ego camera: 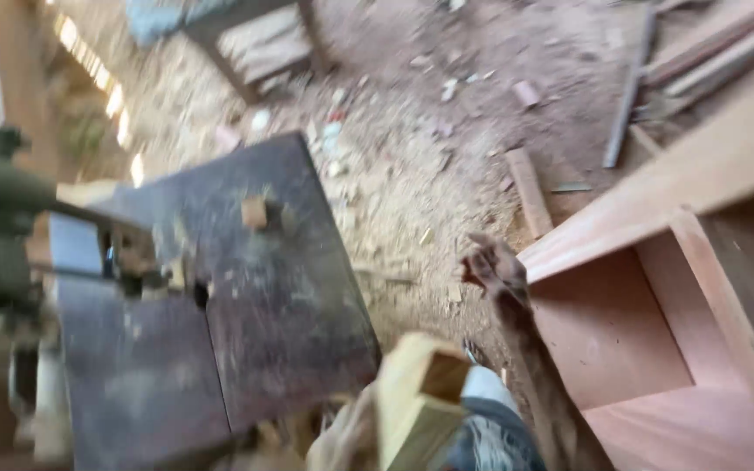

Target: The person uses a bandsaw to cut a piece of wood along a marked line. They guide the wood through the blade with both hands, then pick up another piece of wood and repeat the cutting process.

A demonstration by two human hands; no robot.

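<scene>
The view is blurred by motion. At the bottom edge my left hand (342, 440) grips a pale square wooden post (416, 397), its cut end pointing up towards the camera. My right hand (492, 269) is stretched forward with its fingers apart and nothing in it. It hovers at the near left corner of a reddish wooden cabinet box (656, 288), close to the box's edge; I cannot tell whether it touches. A small wooden block (255, 212) lies on the dark metal saw table (290, 331) to the left.
A machine's dark body and blade guard (10, 218) stand at the far left over the table. The dirt floor (412, 166) is littered with sawdust and offcuts, including a short plank (528, 190). Long boards (709, 48) lie at the top right. A bench frame (255, 44) stands at the back.
</scene>
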